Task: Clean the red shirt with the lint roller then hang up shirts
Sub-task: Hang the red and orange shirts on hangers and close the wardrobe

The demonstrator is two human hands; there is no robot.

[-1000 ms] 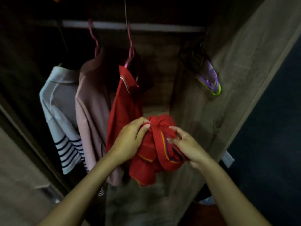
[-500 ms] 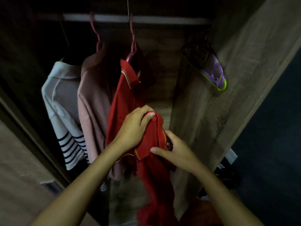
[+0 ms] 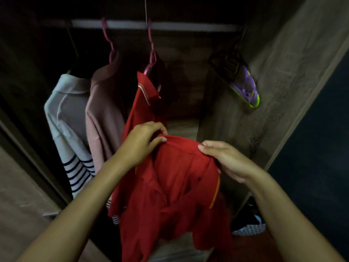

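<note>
I hold a red shirt (image 3: pixel 170 188) spread out in front of an open wardrobe. My left hand (image 3: pixel 140 142) pinches its top edge on the left, and my right hand (image 3: pixel 224 160) grips the top edge on the right. The cloth hangs down between my forearms. Behind it another red shirt (image 3: pixel 140 103) with a striped collar hangs on a pink hanger (image 3: pixel 152 53) from the rail (image 3: pixel 179 27). No lint roller is in view.
A dusty pink shirt (image 3: pixel 103 114) and a white shirt with dark striped sleeves (image 3: pixel 66 118) hang to the left. Empty hangers, one purple and green (image 3: pixel 247 91), hang by the wooden right wall (image 3: pixel 283 91). A patterned cloth (image 3: pixel 249 228) lies low at the right.
The red shirt was bunched between my hands a second ago. It has been unfolded, my hands have moved apart, and the cloth is now spread wide and hanging down.
</note>
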